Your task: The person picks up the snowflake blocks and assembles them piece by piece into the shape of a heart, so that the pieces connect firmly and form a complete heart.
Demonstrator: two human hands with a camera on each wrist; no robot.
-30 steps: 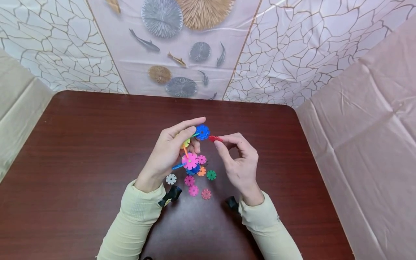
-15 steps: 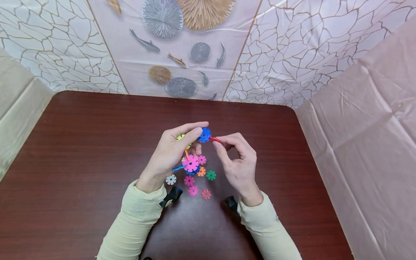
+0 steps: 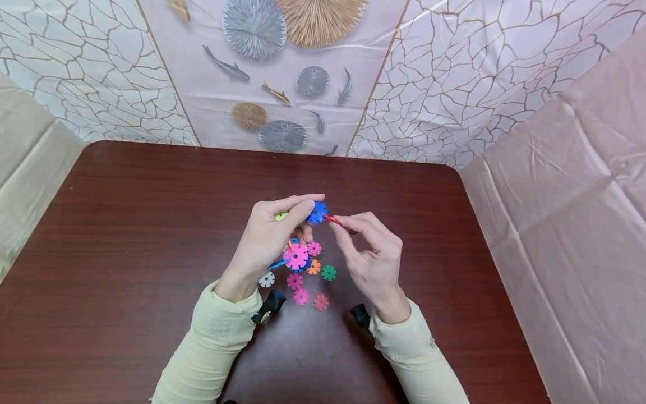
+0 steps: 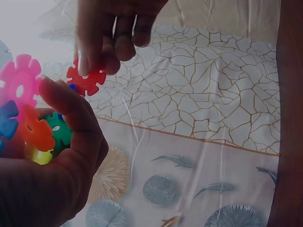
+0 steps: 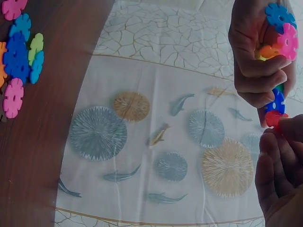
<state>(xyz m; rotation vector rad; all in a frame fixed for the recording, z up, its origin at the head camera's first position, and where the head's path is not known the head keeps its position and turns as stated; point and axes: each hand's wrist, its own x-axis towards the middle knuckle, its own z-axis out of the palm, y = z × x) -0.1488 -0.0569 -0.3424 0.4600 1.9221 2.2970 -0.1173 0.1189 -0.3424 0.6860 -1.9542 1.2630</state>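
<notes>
In the head view my left hand pinches a blue notched disc between thumb and fingers. That disc belongs to a chain of interlocking discs. A pink disc, an orange disc, a green disc and a yellow disc of the chain show in the left wrist view, partly covered by the hand. My right hand pinches a red notched disc edge-on against the blue disc's right rim. How deep their slots engage is hidden by the fingertips.
Several loose discs lie on the dark wooden table below the hands, among them a white one, a green one and an orange one. A patterned cloth hangs behind the table.
My left hand has come slightly down and right with the chain, its thumb now over the blue disc. The red disc has tilted against the blue rim; the right hand stays nearly in place.
</notes>
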